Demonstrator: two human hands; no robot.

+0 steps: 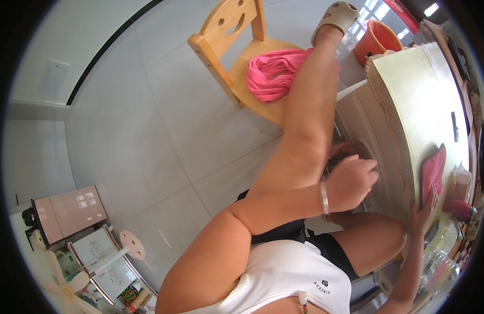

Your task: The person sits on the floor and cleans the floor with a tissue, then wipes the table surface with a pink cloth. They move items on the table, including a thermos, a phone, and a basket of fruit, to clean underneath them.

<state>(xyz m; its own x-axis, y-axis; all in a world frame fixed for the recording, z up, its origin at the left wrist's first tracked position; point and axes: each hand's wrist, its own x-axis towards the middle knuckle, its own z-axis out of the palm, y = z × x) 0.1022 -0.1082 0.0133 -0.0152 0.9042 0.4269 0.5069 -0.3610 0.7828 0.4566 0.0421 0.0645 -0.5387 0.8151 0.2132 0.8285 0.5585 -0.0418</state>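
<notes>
My left hand (351, 182), with a white bracelet at the wrist, hangs in front of the pale table's side, above my knees. Its fingers are curled in; what they hold, if anything, is hidden. Partly behind it shows a dark and pinkish thing (342, 152), too blurred to name. At the table's near edge my right hand (426, 210) lies with its fingers stretched out. Its fingertips touch the lower end of a pink folded cloth (433, 170) on the tabletop (409, 86).
A wooden chair (213, 44) bears a bright pink cloth (270, 78); my left leg stretches across its seat. An orange bucket (368, 46) stands beyond it. Bottles and clutter, including a dark red bottle (458, 208), line the table's right side. A pink cabinet (71, 212) stands far left.
</notes>
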